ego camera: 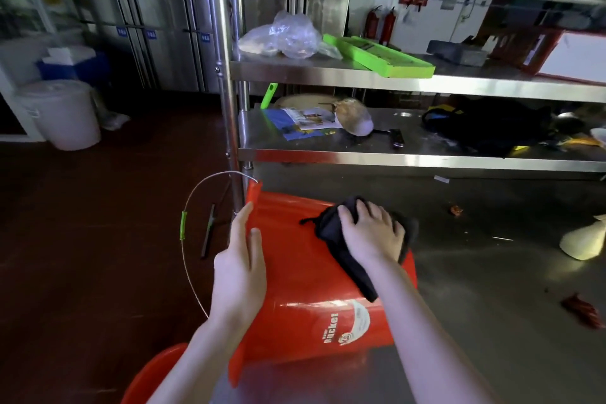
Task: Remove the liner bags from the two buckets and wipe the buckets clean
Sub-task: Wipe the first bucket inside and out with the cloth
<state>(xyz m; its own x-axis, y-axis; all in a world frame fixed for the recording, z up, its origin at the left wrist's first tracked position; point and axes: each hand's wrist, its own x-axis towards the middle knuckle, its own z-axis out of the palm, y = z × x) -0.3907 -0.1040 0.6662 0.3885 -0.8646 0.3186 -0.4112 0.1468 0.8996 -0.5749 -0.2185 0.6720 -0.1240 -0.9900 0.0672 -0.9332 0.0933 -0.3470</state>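
Note:
A red bucket [305, 275] lies on its side on the steel table, its white label facing me and its wire handle [191, 239] swung out to the left. My left hand [241, 267] rests flat on the bucket's left side, fingers together. My right hand [370, 233] presses a dark cloth [334, 236] onto the upper side of the bucket; the cloth's tail trails toward me. The rim of a second red bucket [149, 377] shows at the bottom left, mostly hidden by my left arm. A crumpled clear plastic bag [282, 38] lies on the upper shelf.
A steel shelf rack [410, 157] rises right behind the bucket, holding a green tray [380, 57], papers and a dark bag. A white lidded pail [62, 113] stands on the floor at left. Red scraps [583, 310] and a white object [587, 239] lie on the table at right.

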